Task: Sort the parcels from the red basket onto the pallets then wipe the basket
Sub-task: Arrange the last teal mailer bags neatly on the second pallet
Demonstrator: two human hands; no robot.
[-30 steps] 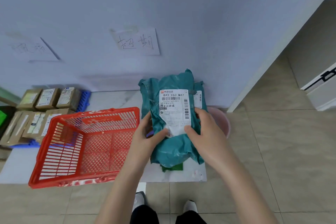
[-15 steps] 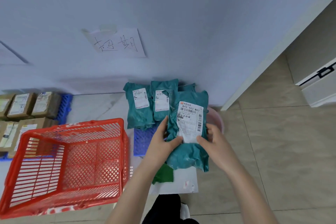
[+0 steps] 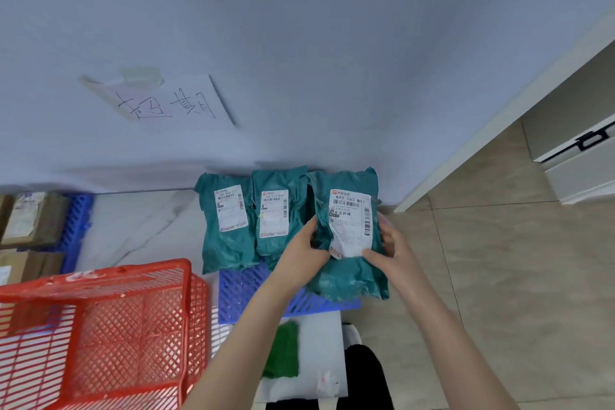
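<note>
Left hand (image 3: 304, 251) and right hand (image 3: 391, 245) pinch labelled teal parcel (image 3: 347, 263) at both sides over blue pallet (image 3: 243, 289), beside two teal parcels (image 3: 229, 226); red basket (image 3: 100, 333) left.

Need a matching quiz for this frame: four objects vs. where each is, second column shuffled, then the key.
Things
1. red basket
2. teal parcel labelled 843 Y63 M47
3. green cloth
4. handwritten paper sign

Places
A. taped to the wall
B. lying on the white sheet
C. gripped by the left hand and right hand
D. left of the nearer blue pallet

Pairs: 1-D, 2-C, 3-B, 4-A
</note>
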